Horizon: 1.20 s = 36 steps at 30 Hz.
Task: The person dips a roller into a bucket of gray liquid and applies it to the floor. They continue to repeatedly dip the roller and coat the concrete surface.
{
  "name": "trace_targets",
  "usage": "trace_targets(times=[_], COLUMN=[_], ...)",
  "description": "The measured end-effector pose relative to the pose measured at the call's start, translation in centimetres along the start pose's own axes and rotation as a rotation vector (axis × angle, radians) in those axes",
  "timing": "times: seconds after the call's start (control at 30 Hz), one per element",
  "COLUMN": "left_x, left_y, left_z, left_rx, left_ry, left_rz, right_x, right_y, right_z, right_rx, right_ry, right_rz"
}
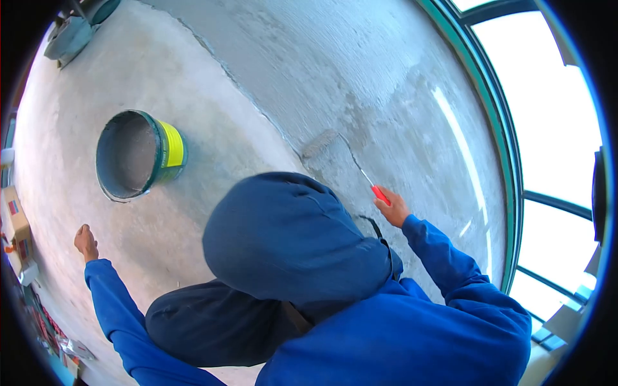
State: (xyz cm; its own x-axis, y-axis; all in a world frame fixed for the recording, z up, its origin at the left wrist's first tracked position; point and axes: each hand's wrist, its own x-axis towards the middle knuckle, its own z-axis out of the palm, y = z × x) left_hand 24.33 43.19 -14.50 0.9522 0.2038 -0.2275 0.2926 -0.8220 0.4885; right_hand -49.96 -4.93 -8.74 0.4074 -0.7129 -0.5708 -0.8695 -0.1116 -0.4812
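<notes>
Grip the roller (320, 143) as shown: the right hand (394, 207), right of the frame's centre, has its fingers wrapped around the red handle (381, 195), while the sleeve of the roller lies on the grey surface just above the frame's centre, its left end close to the boundary with the paler floor (206, 96). The left hand (85, 242), at the lower left, is free of any visible tool; its fingers look curled inward. For an even finish, apply light, steady pressure and overlap each pass with the ribbed grey coating (277, 51) at the upper middle. Near the boundary, run strokes parallel to the line; a sideways slip would probably smear the pale side. The darker patch beside the roller appears thinly covered and likely calls for more material. Reload from the bucket (170, 172) at the left, which holds grey material, and let excess drain before crossing the pale floor. Position the knees (264, 231) clear of the coating.
</notes>
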Motion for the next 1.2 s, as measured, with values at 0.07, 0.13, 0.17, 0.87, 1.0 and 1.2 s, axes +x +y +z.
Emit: trace_targets(times=[0.07,0.13,0.17,0.87,1.0,1.2], left_x=[-0.1,0.0,-0.7,-1.9,-2.1,-2.4], left_y=[1.2,1.0,1.5,1.6,0.1,1.7], left_z=[0.3,0.5,0.3,5.0,5.2,4.8], left_rx=[-0.015,-0.010,0.008,0.304,0.318,0.324], left_ry=[0.041,0.064,0.032,0.287,0.277,0.278], left_rz=[0.049,0.095,0.087,0.160,0.129,0.157], right_x=[4.4,8.4,11.0,52.1,53.4,52.9], right_y=[-1.5,-3.9,-5.9,-47.7,-49.9,-48.5], right_z=[0.5,1.2,1.5,4.9,4.3,3.1], right_rx=[-0.006,-0.007,-0.006,-0.019,-0.042,0.000], right_ry=[0.051,0.090,0.111,0.122,0.095,0.010], right_rz=[-0.137,-0.249,-0.301,-0.412,-0.437,-0.447])
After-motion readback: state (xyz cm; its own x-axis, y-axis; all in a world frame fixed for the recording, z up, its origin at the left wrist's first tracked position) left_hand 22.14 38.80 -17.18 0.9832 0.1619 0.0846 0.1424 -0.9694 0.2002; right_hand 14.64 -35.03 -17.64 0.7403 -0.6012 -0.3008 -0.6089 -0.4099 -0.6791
